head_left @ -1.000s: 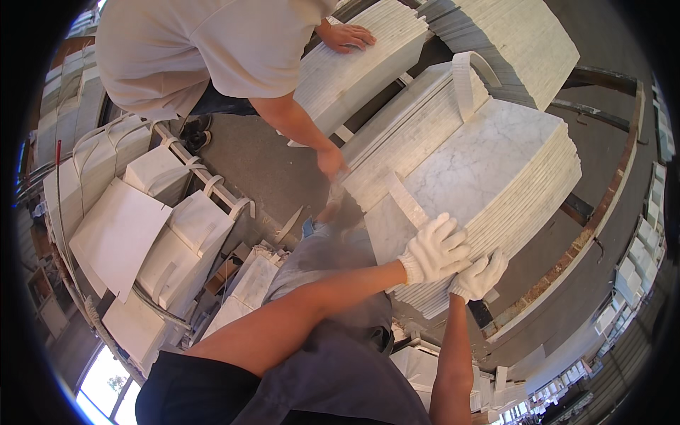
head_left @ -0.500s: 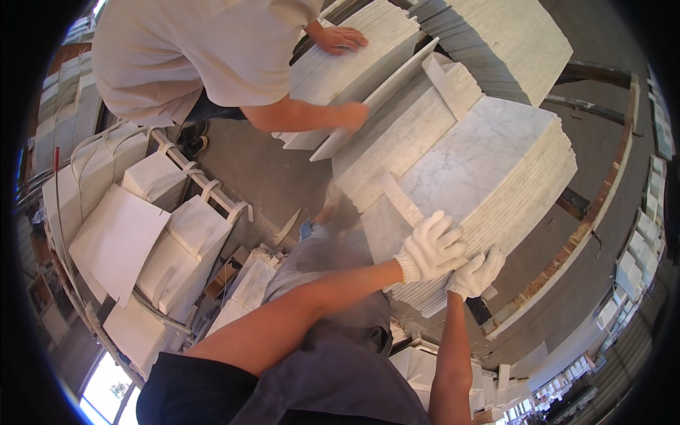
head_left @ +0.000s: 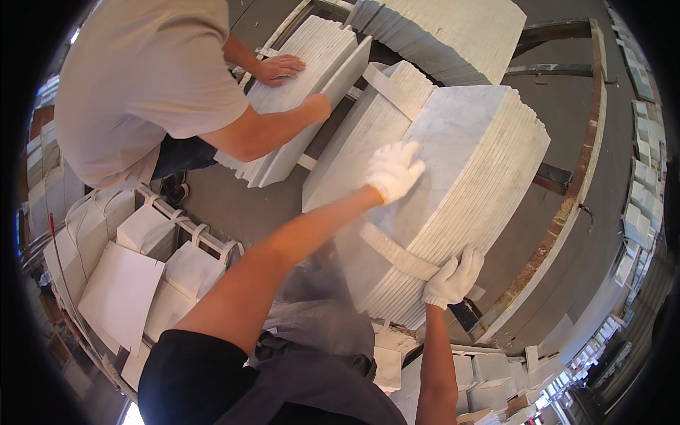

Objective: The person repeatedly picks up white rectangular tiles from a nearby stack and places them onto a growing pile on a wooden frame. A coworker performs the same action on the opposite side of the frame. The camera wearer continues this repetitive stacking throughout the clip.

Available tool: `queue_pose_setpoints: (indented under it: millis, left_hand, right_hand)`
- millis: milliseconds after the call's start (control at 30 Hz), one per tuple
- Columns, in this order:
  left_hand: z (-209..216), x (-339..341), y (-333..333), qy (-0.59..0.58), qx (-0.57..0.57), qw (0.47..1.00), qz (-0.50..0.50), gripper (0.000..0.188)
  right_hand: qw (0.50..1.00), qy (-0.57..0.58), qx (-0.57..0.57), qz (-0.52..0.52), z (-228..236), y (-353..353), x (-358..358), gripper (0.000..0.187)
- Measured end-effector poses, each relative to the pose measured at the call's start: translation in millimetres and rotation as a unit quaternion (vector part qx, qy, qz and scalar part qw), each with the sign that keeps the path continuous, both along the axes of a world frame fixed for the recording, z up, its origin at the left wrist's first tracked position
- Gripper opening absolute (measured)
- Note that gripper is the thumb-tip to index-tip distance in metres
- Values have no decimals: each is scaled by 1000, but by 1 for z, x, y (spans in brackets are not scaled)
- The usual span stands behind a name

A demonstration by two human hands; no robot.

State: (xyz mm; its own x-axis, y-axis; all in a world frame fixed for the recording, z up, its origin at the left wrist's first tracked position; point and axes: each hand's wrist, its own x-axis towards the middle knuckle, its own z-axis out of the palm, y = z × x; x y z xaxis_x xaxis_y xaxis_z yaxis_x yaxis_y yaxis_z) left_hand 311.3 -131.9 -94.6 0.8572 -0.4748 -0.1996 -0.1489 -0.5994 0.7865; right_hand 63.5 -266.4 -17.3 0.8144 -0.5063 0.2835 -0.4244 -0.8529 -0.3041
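Both my hands wear white knit gloves. My left hand [head_left: 395, 172] is over the broad face of a stack of grey-white marble slabs [head_left: 460, 134], its fingers apart and slightly bent; whether it touches the stone I cannot tell. At the stack's near right edge, my right hand [head_left: 453, 278] rests with fingers stretched out, holding nothing I can make out. A pale flat strap [head_left: 397, 253] crosses the near part of the stack and ends at that hand. Farther up, a second pale strap [head_left: 392, 92] lies over the neighbouring slabs.
A co-worker [head_left: 152, 99] bends at the left, hands on another slab stack [head_left: 304, 64] and its outer slab [head_left: 312, 117]. More slabs [head_left: 467, 32] stand behind. A rusty metal frame [head_left: 577, 184] runs along the right. Strapped white stone bundles [head_left: 131, 283] are at the lower left.
My left hand has moved away from my right, up and left over the marble. The strap is now uncovered up to my right hand. The co-worker's leaning slab now sits closer to its stack.
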Motion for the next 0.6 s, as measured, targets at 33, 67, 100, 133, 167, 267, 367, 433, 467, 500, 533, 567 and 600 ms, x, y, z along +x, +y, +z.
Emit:
queue_pose_setpoints:
  millis: [33,67,100,133,167,267,367,433,467,500,533,567,600]
  left_hand:
    - [-14,17,-9,-30,31,999,-5,52]
    - [-27,33,-17,-36,76,996,-19,57]
    - [-40,46,-24,-42,119,991,-34,63]
    - [-52,57,-31,-38,135,990,-33,66]
    - [-64,67,-36,-35,151,987,-32,68]
    - [-102,102,-48,-39,202,979,5,75]
    - [-136,141,-53,32,258,963,71,81]
    - [-152,165,-50,90,266,955,95,88]
    - [-160,176,-48,113,261,952,115,89]
    - [-166,185,-47,138,257,947,134,90]
    - [-173,195,-46,158,242,945,155,99]
    - [-180,203,-46,175,184,948,191,101]
    - [-186,211,-47,191,124,947,227,103]
  right_hand:
    - [1000,3,3,-2,0,0,1,42]
    - [1000,-4,6,-4,0,0,1,42]
    - [1000,-12,9,-7,-1,0,2,42]
    - [999,-26,16,-9,-1,0,1,42]
    - [1000,-22,14,-15,-1,1,1,42]
    - [999,-10,23,-31,-2,1,-1,44]
    - [997,39,36,-52,0,0,-5,47]
    - [995,60,47,-61,0,0,-7,48]
    - [995,57,41,-65,0,1,-7,47]
    - [996,51,41,-68,-1,2,-7,46]
    - [996,47,41,-71,0,2,-8,45]
    - [996,39,44,-71,0,3,-9,44]
    - [995,37,54,-71,0,1,-9,42]
